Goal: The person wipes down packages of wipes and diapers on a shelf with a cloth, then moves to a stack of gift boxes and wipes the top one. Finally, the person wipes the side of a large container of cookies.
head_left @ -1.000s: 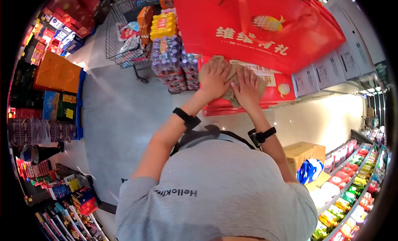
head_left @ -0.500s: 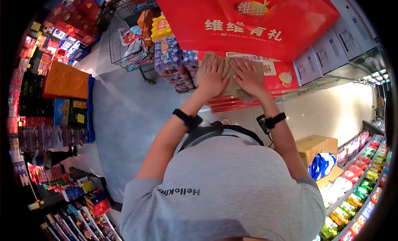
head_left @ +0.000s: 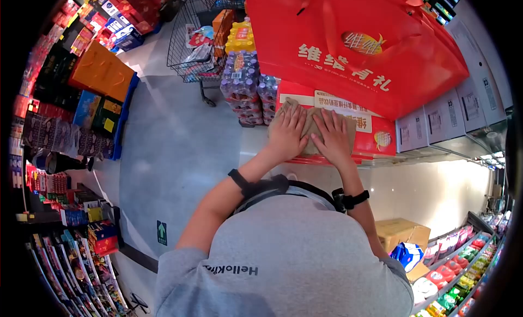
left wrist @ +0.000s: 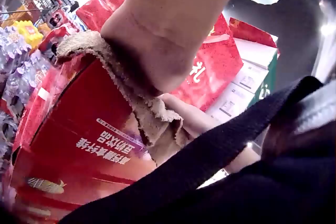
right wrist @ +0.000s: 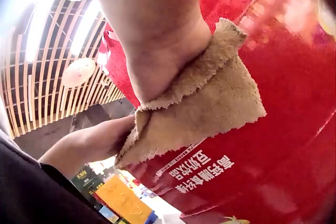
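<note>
A brown cloth [right wrist: 205,108] lies on a red drink box [left wrist: 79,124] with white printing. In the head view my left hand [head_left: 287,133] rests flat on the left part of the cloth, fingers stretched forward. Beside it my right hand [head_left: 333,136] presses on the right part, its fingers straight too, and the two thumbs point toward each other. The cloth's rough edge is folded and hangs over the box edge in both wrist views. My fingers are hidden by the wrists there. Right behind the box stands a large red gift bag [head_left: 327,23].
Purple bottle packs [head_left: 240,74] are stacked left of the box, with a wire shopping cart [head_left: 188,44] farther back. White cartons [head_left: 436,118] line the right. Snack shelves [head_left: 452,273] and an open cardboard box [head_left: 400,232] are at the lower right; grey floor [head_left: 174,137] spreads to the left.
The cloth was bunched up under my hands a second ago and now lies flatter. Both hands have stayed on it with straight fingers. The head view has shifted.
</note>
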Demonstrator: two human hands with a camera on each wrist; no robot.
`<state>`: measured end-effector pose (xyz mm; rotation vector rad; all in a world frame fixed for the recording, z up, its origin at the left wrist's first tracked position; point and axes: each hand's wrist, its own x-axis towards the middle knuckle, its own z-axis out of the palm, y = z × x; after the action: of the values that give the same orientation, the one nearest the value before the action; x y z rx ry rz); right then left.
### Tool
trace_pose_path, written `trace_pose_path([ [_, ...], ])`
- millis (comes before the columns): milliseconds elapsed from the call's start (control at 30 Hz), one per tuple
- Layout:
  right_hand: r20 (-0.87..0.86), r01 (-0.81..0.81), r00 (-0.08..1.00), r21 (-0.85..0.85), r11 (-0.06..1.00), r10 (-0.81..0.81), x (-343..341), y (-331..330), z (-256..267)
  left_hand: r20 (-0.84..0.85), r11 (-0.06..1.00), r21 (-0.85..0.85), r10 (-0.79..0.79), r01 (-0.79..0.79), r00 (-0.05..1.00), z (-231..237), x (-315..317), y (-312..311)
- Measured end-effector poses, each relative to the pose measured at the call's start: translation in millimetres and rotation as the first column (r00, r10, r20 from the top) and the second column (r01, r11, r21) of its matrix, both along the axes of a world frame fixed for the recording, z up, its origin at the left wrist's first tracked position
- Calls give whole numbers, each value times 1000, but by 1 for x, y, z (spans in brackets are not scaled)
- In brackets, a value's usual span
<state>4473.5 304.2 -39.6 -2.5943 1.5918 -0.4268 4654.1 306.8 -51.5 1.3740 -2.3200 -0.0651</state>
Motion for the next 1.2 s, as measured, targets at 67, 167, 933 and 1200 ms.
trace_pose_path([
  [67,13,1,1000,-14,1000,0,0,-3,3,19,1000,9,4,-4,1000,-1,0,-2],
  [167,21,-23,999,-14,1000,24,-1,-7,4,75,1000,15,0,-1,997,-1,-3,-1],
  [933,170,-81,982,-26,996,84,-25,-25,-13,214,977,33,199,-210,957,-4,-51,-2],
  [1200,143,83,987,-97,992,-69,-84,5,-15,179,999,-2,37,-37,983,-6,-114,2],
])
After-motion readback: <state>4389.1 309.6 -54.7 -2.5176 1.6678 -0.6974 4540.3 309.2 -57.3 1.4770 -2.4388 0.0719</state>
